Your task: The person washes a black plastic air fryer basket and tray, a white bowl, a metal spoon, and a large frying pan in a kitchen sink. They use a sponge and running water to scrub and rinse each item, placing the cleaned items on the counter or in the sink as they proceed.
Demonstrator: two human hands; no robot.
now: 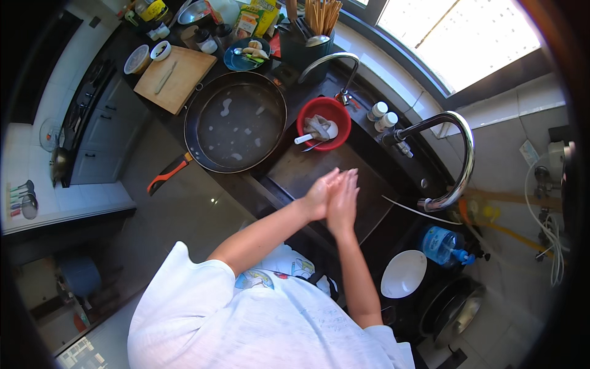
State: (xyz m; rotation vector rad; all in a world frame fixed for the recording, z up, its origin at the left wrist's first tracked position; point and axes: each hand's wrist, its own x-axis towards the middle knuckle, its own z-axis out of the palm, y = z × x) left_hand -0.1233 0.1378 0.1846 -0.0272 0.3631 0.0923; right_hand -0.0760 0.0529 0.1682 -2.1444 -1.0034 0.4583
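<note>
My left hand [319, 194] and my right hand [344, 203] are pressed palm to palm, their fingers stretched out. They look wet, and nothing shows between them, though the palms are hidden. Below them lies the dark sink [295, 169]. Just beyond my fingertips stands a red plastic bowl [302, 112] with a wet cloth [316, 125] and a white-handled spoon [304, 138] in it. To the left, a large frying pan [230, 122] with an orange-and-black handle [169, 174] holds patches of foam and what looks like shallow water.
A chrome faucet [466, 161] arches at the right, a thinner one [333, 56] behind the bowl. A knife [166, 77] lies on a wooden cutting board [193, 62]. At the right stand a white bowl [404, 274] and a blue-labelled pump bottle [440, 244]. The pan handle overhangs the counter edge.
</note>
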